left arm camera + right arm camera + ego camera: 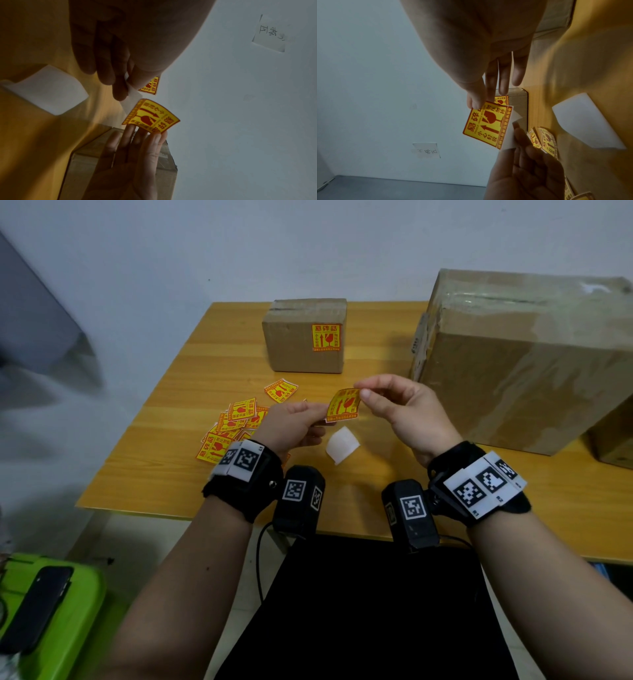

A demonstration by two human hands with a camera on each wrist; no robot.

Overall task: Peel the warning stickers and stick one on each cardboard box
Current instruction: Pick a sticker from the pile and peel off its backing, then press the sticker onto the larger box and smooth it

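Above the wooden table [164, 440] I hold a yellow-and-red warning sticker [342, 405] between both hands. My right hand [361, 390] pinches its top corner. My left hand [320, 414] pinches the white backing [510, 133], which is partly peeled off the sticker [486, 124] along one edge. A small cardboard box [294, 350] at the back carries a sticker [326, 337] on its front. To the right stands a large taped cardboard box [524, 364] with no sticker visible. A third box [613, 443] shows at the right edge.
Several loose warning stickers [233, 422] lie in a pile left of my hands. A curled white backing sheet [342, 445] lies on the table under them. A green bin [85, 587] with a dark phone [37, 607] sits on the floor, lower left.
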